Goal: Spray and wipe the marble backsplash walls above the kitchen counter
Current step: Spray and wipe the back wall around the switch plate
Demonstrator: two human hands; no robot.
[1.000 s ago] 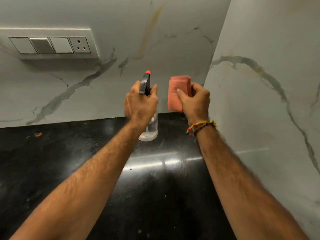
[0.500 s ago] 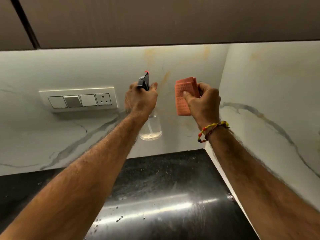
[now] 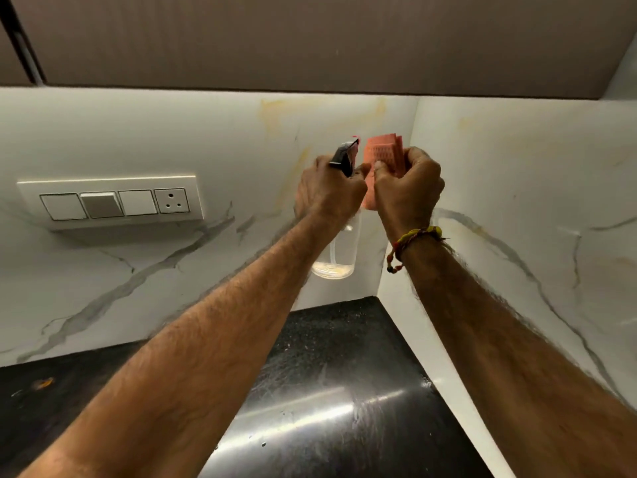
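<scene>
Where the back wall point(image 3: 172, 132) meets the side wall point(image 3: 534, 188), a vertical corner seam runs down behind the two raised hands to the rear of the black bench point(image 3: 327, 391). Both walls are white marble with grey veins and yellowish stains near the top, just under the brown cabinet point(image 3: 310, 39) whose lower edge caps the open space. A switch panel point(image 3: 110, 203) juts from the back wall well to the left of the hands, leaving bare marble between it and the corner. The bench narrows toward the corner and lies well below the hands; a small orange fleck point(image 3: 43, 383) sits on it at far left.

The left hand point(image 3: 327, 193) has its grip curled round the neck of a clear bottle point(image 3: 336, 253), whose black trigger head with a red nozzle tip points up toward the corner; the bottle body hangs below the fist. Whether a finger presses the trigger I cannot tell. The right hand point(image 3: 406, 191) pinches a folded orange cloth point(image 3: 381, 155) between thumb and curled fingers, holding it upright just beside the nozzle and close to the corner. The hands are nearly touching. A beaded thread band point(image 3: 410, 241) circles the right wrist.
</scene>
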